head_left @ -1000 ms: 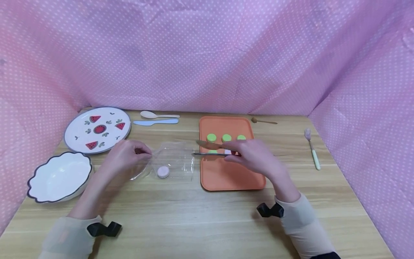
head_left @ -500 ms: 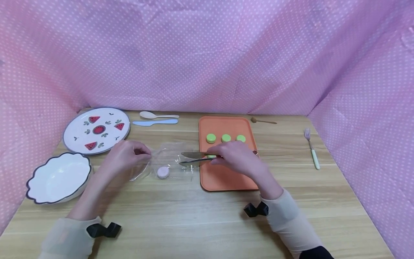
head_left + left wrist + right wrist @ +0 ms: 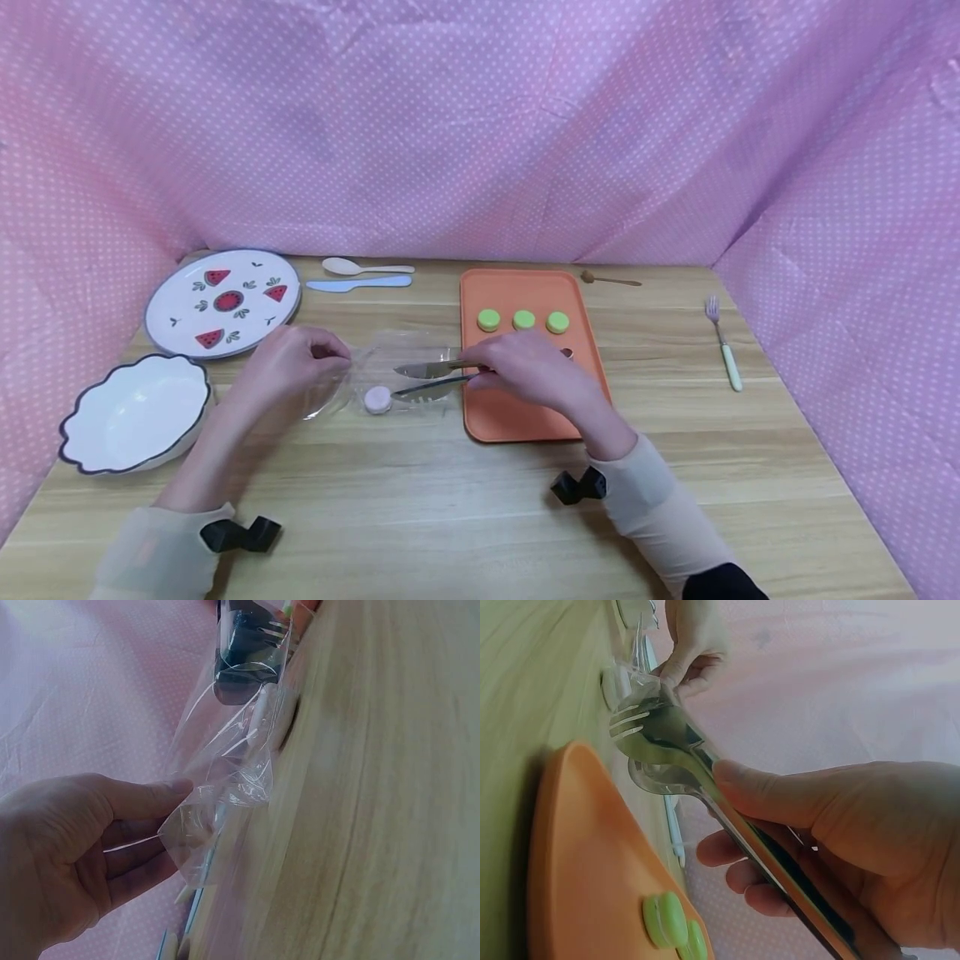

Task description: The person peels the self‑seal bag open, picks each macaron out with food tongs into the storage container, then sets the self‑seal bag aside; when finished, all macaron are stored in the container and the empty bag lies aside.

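Note:
My left hand (image 3: 288, 362) pinches the edge of a clear plastic bag (image 3: 397, 354) between thumb and fingers. A pale pink macaron (image 3: 377, 400) lies inside the bag. In my right hand (image 3: 528, 367) are metal serving tongs (image 3: 742, 832), their arms spread apart. One tong head has slotted tines (image 3: 630, 724), the other is rounded. The tong heads reach the bag, close to the macaron, with nothing between them; in the left wrist view they show through the film. Three green macarons (image 3: 523, 320) sit in a row on the orange tray (image 3: 517, 421), under and beyond my right hand.
At the left stand a watermelon-patterned plate (image 3: 247, 329) and a white scalloped bowl (image 3: 138, 412). A pale spoon (image 3: 345, 266) and a light blue knife (image 3: 360, 284) lie at the back. A small brown dipper (image 3: 611, 280) and a green-handled fork (image 3: 726, 354) lie to the right.
My right hand has moved left and slightly nearer, carrying the tongs from over the tray to the bag. The tong arms have tilted. My left hand has stayed at the bag.

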`<action>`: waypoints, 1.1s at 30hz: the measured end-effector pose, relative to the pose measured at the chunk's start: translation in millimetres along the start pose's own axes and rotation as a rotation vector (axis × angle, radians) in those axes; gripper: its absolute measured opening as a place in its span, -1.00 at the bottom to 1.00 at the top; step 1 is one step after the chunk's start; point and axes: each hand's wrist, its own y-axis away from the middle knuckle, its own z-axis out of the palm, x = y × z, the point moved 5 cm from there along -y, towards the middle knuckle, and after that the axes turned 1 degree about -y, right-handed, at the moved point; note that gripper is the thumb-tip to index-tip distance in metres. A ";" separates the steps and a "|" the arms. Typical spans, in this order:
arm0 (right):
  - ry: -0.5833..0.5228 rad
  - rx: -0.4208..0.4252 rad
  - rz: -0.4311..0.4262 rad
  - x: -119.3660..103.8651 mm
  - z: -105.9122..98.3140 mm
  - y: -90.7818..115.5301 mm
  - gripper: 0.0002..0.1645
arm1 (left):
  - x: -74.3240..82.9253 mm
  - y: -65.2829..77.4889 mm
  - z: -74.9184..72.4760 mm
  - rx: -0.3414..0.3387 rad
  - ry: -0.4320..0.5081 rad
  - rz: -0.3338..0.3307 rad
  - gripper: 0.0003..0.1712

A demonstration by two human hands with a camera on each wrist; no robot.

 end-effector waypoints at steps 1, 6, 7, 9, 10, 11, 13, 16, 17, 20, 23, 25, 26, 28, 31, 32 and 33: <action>0.003 -0.005 0.002 -1.0 0.5 -1.0 -0.77 | 0.2 -0.1 0.0 0.003 0.002 0.000 -0.95; -0.047 -0.038 -0.007 -6.0 3.5 -6.7 -0.71 | 0.4 -0.5 -0.1 0.015 0.005 0.002 -0.93; -0.059 -0.043 -0.012 -6.8 4.3 -8.1 -0.72 | 0.3 -0.6 0.0 0.015 0.008 -0.004 -0.93; -0.072 -0.050 -0.020 -8.4 5.8 -10.7 -0.73 | 0.3 -0.7 0.0 0.012 0.009 -0.008 -0.93; -0.073 -0.052 -0.022 -8.9 6.5 -12.0 -0.74 | 0.4 -0.8 0.1 0.009 0.007 -0.007 -0.94; -0.072 -0.053 -0.024 -9.4 7.0 -13.0 -0.74 | 0.2 -0.9 0.1 0.007 0.006 -0.009 -0.94; -0.066 -0.056 -0.027 -10.3 7.9 -14.8 -0.74 | 0.6 -1.0 -0.1 0.003 0.002 -0.010 -0.94; -0.057 -0.053 -0.031 -11.1 8.8 -16.0 -0.75 | 1.4 -1.5 -0.4 0.000 -0.006 0.005 -0.95; -0.055 -0.049 -0.036 -11.3 9.2 -16.3 -0.75 | 1.7 -1.7 -0.6 0.001 -0.008 0.010 -0.94; -0.053 -0.040 -0.048 -11.9 10.8 -17.0 -0.77 | 2.3 -1.9 -1.0 0.000 -0.007 0.016 -0.93; -0.068 -0.039 -0.051 -12.8 12.2 -17.6 -0.78 | 2.6 -1.6 -1.1 0.001 -0.006 0.014 -0.92; -0.077 -0.045 -0.045 -13.4 12.7 -17.7 -0.79 | 2.5 -1.3 -1.0 0.002 -0.005 0.010 -0.93; -0.081 -0.048 -0.042 -13.8 12.8 -17.7 -0.79 | 2.8 -1.2 -1.1 0.004 -0.006 0.010 -0.93; -0.083 -0.050 -0.035 -14.3 12.7 -17.6 -0.80 | 2.9 -1.2 -1.1 0.008 -0.005 0.005 -0.94; -0.084 -0.046 -0.031 -14.6 12.6 -17.4 -0.81 | 3.2 -1.1 -1.4 0.008 -0.002 0.001 -0.94; -0.082 -0.043 -0.032 -14.6 12.6 -17.3 -0.81 | 3.3 -1.1 -1.5 0.008 0.001 0.001 -0.94; -0.080 -0.039 -0.034 -14.7 12.3 -17.0 -0.82 | 3.2 -1.2 -1.6 0.010 0.001 0.001 -0.95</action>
